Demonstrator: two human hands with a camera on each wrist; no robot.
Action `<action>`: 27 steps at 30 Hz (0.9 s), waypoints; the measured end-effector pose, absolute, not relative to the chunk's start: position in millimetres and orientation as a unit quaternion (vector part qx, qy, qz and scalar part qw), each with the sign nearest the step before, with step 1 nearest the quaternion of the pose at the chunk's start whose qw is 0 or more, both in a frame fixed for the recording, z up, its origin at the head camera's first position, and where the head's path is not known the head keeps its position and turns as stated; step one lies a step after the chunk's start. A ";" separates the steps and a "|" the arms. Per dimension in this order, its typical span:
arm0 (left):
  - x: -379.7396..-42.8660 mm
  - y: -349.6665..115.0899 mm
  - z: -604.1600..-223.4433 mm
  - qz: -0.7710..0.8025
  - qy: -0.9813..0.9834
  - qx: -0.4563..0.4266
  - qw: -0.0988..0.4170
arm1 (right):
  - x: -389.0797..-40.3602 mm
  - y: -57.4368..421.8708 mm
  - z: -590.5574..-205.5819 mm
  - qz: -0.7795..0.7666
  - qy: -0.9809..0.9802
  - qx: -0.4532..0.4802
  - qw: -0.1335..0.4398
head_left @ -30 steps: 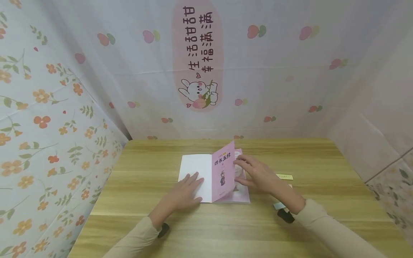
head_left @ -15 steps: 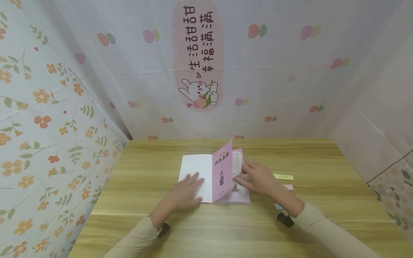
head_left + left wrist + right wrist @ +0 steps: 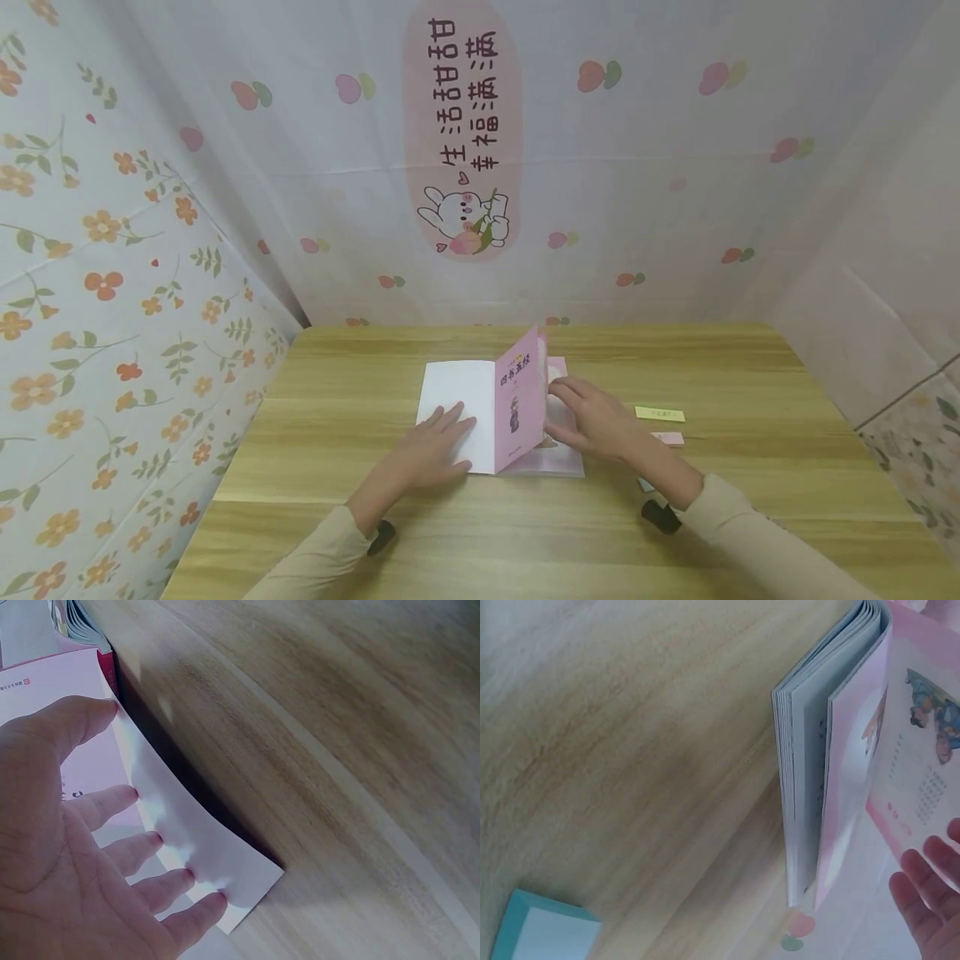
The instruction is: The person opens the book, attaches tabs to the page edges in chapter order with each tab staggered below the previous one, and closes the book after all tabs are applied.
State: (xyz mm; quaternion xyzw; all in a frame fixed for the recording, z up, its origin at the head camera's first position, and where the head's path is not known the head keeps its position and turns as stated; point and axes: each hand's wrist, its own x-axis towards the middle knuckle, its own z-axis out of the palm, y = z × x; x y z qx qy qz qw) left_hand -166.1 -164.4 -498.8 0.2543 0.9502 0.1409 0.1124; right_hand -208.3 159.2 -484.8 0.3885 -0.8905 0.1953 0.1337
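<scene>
An open book with a white left page (image 3: pixel 457 392) lies on the wooden table. Its pink title page (image 3: pixel 516 408) stands raised at the middle, with Chinese characters and a small figure printed on it. My left hand (image 3: pixel 435 450) rests flat on the white page, fingers straight and spread in the left wrist view, where the fingertips touch the page strip (image 3: pixel 202 832). At the right side of the raised pages is my right hand (image 3: pixel 596 421). Its fingers (image 3: pixel 922 885) look loosely extended beside an illustrated page (image 3: pixel 922 757) in the right wrist view; its thumb's contact is unclear.
Right of the book lie a yellow paper strip (image 3: pixel 660 413), a pink strip (image 3: pixel 669 438) and a bluish piece (image 3: pixel 647 484), partly hidden by the right arm. A teal-sided block (image 3: pixel 547 930) appears in the right wrist view. Patterned cloth (image 3: pixel 337 183) encloses the table.
My right hand drew back right from the raised page, then came left again. Another pink page now stands up behind the title page. The left hand has stayed in place.
</scene>
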 end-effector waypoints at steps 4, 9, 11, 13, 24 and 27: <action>-164.7 -163.9 -497.7 0.140 0.949 0.260 0.113 | -206.5 161.2 -485.5 0.201 -0.883 0.404 0.127; -163.6 -163.5 -496.7 0.141 0.948 0.259 0.116 | -204.5 161.7 -484.2 0.209 -0.881 0.408 0.120; -163.5 -163.5 -496.7 0.142 0.949 0.258 0.115 | -203.8 161.0 -482.9 0.213 -0.881 0.408 0.111; -163.2 -163.6 -496.1 0.143 0.949 0.258 0.113 | -203.1 159.8 -481.5 0.216 -0.881 0.409 0.099; -160.0 -173.3 -489.8 0.162 0.943 0.282 0.074 | -202.5 133.8 -477.0 0.241 -0.865 0.437 0.045; -157.7 -182.2 -489.5 0.168 0.944 0.280 0.053 | -202.6 124.1 -478.6 0.230 -0.859 0.456 0.032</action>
